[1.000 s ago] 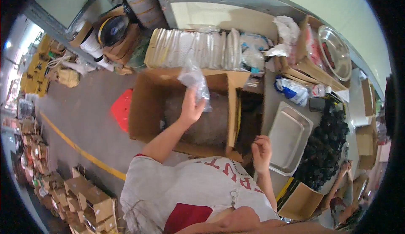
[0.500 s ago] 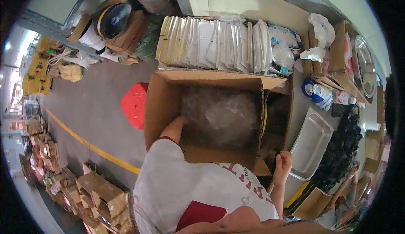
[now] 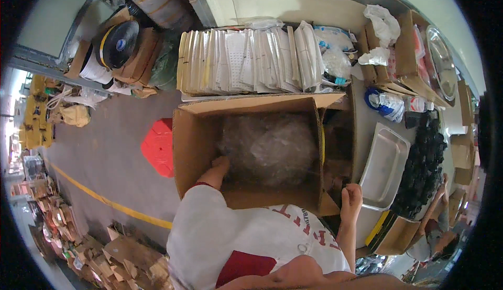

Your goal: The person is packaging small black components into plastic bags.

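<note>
A large open cardboard box [image 3: 243,196] stands in front of me, with crumpled clear plastic film [image 3: 280,151] spread inside. My left hand [image 3: 220,168] reaches into the box at its left side, beside the edge of the film. Its fingers are dim and partly hidden, so their grip does not show. My right hand [image 3: 351,196] is closed, fingers curled, to the right of the box near the edge of a darker open carton [image 3: 339,154]. A tiny dark bit shows at its fingertips; what it is I cannot make out.
Behind the box stands a row of white and yellowish packets [image 3: 246,62]. On the right are a metal tray [image 3: 386,167], a black lumpy pile [image 3: 422,167] and a co-worker's arm [image 3: 440,201]. A red stool-like thing [image 3: 158,147] is on the floor at left.
The whole view has shifted a little. My left hand sits slightly lower in the box, and the film looks fuller and more spread out. My right hand stays closed in nearly the same place.
</note>
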Available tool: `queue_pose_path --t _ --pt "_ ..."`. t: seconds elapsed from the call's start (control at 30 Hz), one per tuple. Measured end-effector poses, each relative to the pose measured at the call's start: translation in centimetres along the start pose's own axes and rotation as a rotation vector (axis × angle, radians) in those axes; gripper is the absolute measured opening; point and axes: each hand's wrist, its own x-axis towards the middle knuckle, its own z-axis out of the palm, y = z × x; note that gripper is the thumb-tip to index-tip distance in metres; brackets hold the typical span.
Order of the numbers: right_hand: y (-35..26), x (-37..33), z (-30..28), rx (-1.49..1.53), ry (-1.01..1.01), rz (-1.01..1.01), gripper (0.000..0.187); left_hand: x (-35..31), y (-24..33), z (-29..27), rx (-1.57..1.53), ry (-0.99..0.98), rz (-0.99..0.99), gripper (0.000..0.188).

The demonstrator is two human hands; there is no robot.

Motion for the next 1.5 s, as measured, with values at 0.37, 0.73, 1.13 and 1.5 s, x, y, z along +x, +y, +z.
queue_pose_path --t 0.37,0.73,1.13,1.5 --pt "-1.9 1.0 0.2 0.205 -0.113 -0.006 0.01 -14.7 4.1 -19.5 -0.118 -0.722 0.564 0.036" --pt "-7.0 1.4 2.0 0.589 -0.592 -0.202 0.056 -35.9 14.2 -26.7 -1.104 -0.878 0.949 0.022" --pt "0.0 0.1 -8.5 1.48 -0.271 0.184 0.057 -45.2 30.5 -21.3 -0.568 0.331 1.473 0.03" --pt "5.7 -5.9 -19.3 1.657 0.192 -0.024 0.061 -48.8 42.6 -15.6 -0.744 -0.602 1.582 0.03"
